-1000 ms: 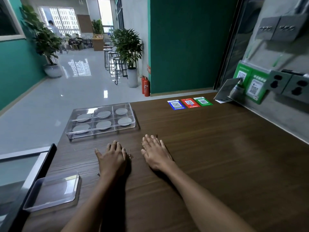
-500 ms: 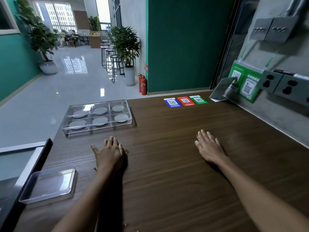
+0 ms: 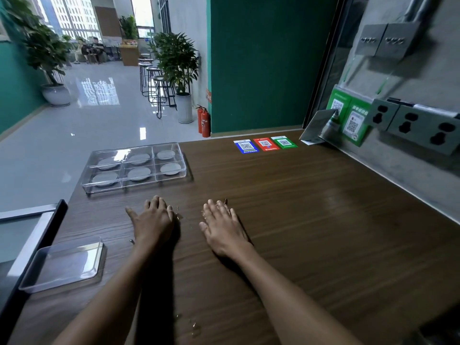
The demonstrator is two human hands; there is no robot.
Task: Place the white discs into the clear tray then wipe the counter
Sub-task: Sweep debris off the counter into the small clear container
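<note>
While left hand [image 3: 153, 221] stays flat, right hand [image 3: 220, 226] has slid back beside it.

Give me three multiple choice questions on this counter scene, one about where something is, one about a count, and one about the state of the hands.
1. Where does the clear tray sit?
A. On the counter beyond the left hand
B. Against the grey wall at the right
C. On the floor

2. How many white discs lie in the tray?
A. Four
B. Six
C. Eight

3. How are the two hands?
A. Both flat with straight fingers on the counter
B. Left grips a cloth
C. Right pinches a disc

Answers:
1. A, the tray lies past the left hand, near the counter's far left edge.
2. B, each of six compartments holds one disc.
3. A, the left hand and right hand lie palm down, holding nothing.
</note>
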